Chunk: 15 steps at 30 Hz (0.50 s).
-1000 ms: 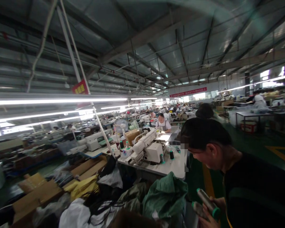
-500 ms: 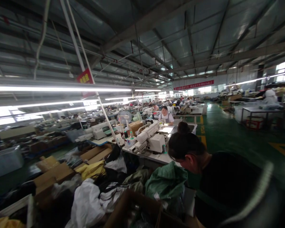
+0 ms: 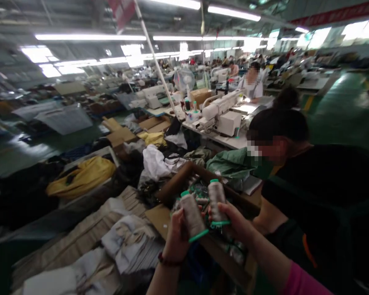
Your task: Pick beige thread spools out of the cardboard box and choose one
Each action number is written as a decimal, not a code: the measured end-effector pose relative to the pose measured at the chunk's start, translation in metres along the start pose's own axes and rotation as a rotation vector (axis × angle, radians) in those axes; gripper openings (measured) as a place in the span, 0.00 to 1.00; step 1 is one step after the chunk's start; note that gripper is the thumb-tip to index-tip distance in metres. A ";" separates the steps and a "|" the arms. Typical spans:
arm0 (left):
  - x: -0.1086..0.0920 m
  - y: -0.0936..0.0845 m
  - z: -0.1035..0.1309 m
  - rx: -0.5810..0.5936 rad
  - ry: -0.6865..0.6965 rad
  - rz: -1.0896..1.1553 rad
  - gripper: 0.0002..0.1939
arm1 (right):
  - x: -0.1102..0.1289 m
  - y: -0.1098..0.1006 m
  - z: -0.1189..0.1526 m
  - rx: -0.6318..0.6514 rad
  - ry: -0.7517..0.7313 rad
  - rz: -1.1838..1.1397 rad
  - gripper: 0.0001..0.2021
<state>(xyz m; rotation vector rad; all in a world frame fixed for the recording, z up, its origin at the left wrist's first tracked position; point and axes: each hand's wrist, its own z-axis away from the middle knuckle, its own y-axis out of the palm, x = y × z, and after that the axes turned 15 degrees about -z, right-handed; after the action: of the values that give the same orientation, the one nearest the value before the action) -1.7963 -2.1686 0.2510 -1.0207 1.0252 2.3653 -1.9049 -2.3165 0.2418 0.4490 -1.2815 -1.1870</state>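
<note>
Over an open cardboard box [image 3: 174, 182] with brown walls, the person's two hands each have a thread spool in their grip. The left hand [image 3: 177, 235], a dark bracelet at its wrist, is closed around the left spool [image 3: 192, 215], grey-beige thread on a green-ended core, tilted a little. The right hand [image 3: 235, 221] is clamped on the right spool [image 3: 217, 196], much the same kind, just beside the first and nearly upright. Down in the box I can make out more spools and shiny clear wrapping with green bits, too dim and jumbled to count. Close by on the right, a co-worker in a black top [image 3: 322, 184] bends toward the box, hands hidden from here. Off to the left, a pale bin [image 3: 112, 157] carries a mustard-yellow cloth [image 3: 83, 176], with dark fabric around it. Beyond, another cardboard box [image 3: 121, 137] sits among bunched cloth, its contents unclear from here. Behind the green cloth [image 3: 230, 162], a white sewing machine [image 3: 223, 108] stands on a desk [image 3: 235, 142]
</note>
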 end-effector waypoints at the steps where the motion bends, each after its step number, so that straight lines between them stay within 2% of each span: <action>1: 0.002 -0.005 -0.003 0.010 0.008 0.031 0.25 | 0.001 0.001 -0.003 -0.008 0.013 0.013 0.17; 4: 0.007 -0.018 -0.009 -0.035 0.026 0.057 0.25 | -0.005 0.001 -0.009 -0.024 0.086 0.045 0.19; 8: 0.010 -0.035 -0.011 -0.122 0.049 -0.014 0.25 | -0.023 -0.005 -0.019 -0.022 0.179 0.098 0.19; 15: 0.012 -0.067 -0.034 -0.127 0.020 -0.025 0.23 | -0.047 -0.012 -0.061 -0.051 0.227 0.122 0.25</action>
<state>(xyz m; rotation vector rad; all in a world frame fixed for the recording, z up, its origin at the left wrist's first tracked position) -1.7501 -2.1488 0.1940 -1.0974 0.8725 2.4308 -1.8482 -2.3011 0.1907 0.4486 -1.0657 -1.0323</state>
